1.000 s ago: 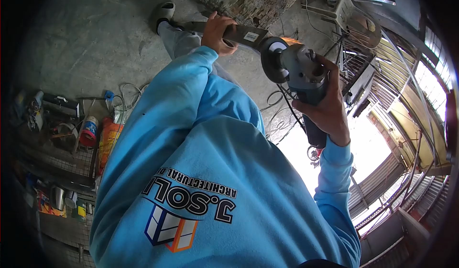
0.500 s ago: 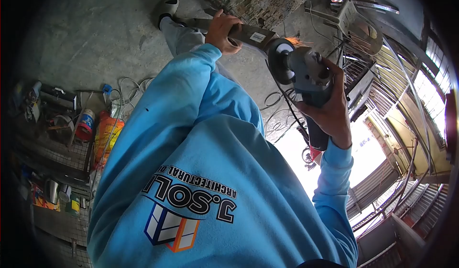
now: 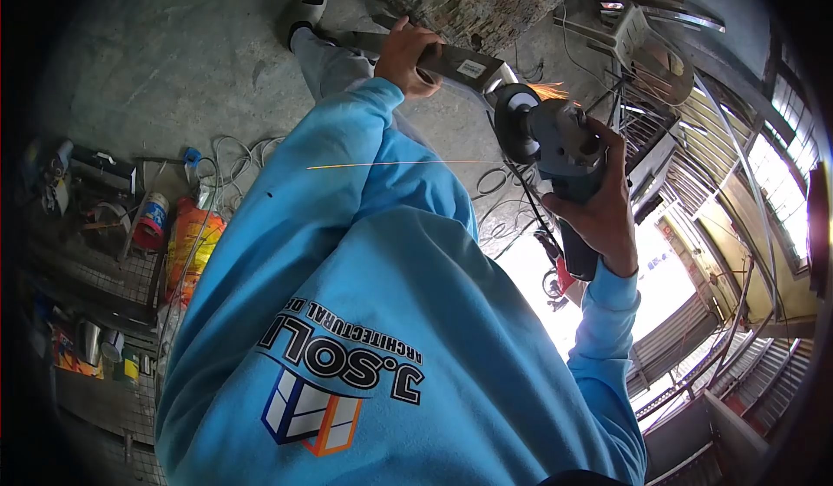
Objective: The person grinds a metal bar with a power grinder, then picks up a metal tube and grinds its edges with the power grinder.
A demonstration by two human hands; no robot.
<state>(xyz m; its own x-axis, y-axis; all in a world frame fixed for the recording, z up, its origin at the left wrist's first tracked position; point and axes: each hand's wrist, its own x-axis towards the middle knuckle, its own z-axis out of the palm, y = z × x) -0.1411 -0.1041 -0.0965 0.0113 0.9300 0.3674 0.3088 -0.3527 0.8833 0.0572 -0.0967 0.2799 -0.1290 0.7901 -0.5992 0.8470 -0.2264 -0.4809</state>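
Observation:
My left hand (image 3: 406,59) is wrapped around a metal tube (image 3: 453,62) that bears a white label (image 3: 471,69). In my right hand (image 3: 605,213) is an angle grinder (image 3: 566,143), its body running down toward my wrist. The grinder's disc (image 3: 517,123) is at the tube's right end, where orange sparks (image 3: 550,92) fly off to the right. Exactly where the disc meets the metal is hidden behind it. One thin spark streak crosses in front of my blue sweatshirt (image 3: 416,252).
A rough, worn board (image 3: 486,4) lies just beyond the tube. Cables (image 3: 508,200) coil on the concrete floor (image 3: 173,69). A plastic chair (image 3: 620,39) stands at upper right. Tools and an orange bag (image 3: 193,243) sit at left. My shod foot (image 3: 305,10) is near the tube's far end.
The grinder has shifted slightly right and down, and more of the tube's bright end shows. The spark spray is larger, and a long streak has appeared. My left hand stays almost in place.

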